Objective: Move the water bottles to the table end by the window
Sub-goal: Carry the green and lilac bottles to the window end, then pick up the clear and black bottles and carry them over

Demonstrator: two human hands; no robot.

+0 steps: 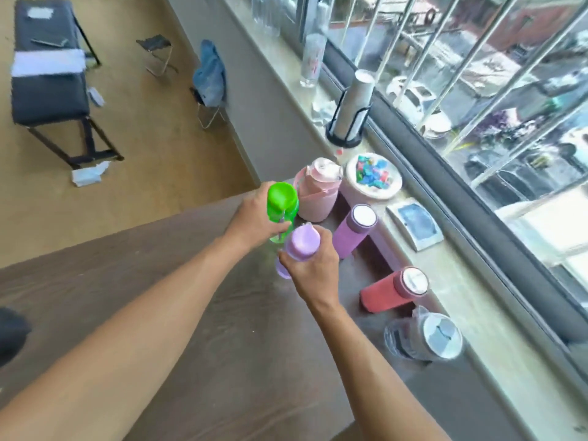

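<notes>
Head view: left hand (254,218) fingers grip green bottle (281,203); right hand (313,270) fingers grip lilac bottle (300,245).

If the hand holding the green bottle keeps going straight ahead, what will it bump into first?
Probably the pink jug. The left hand with the green bottle points toward it, and the two look very close, though depth is hard to judge.

Both forearms are bare to the frame edge, the left hand (254,218) and right hand (313,268) apparently ringless.
</notes>
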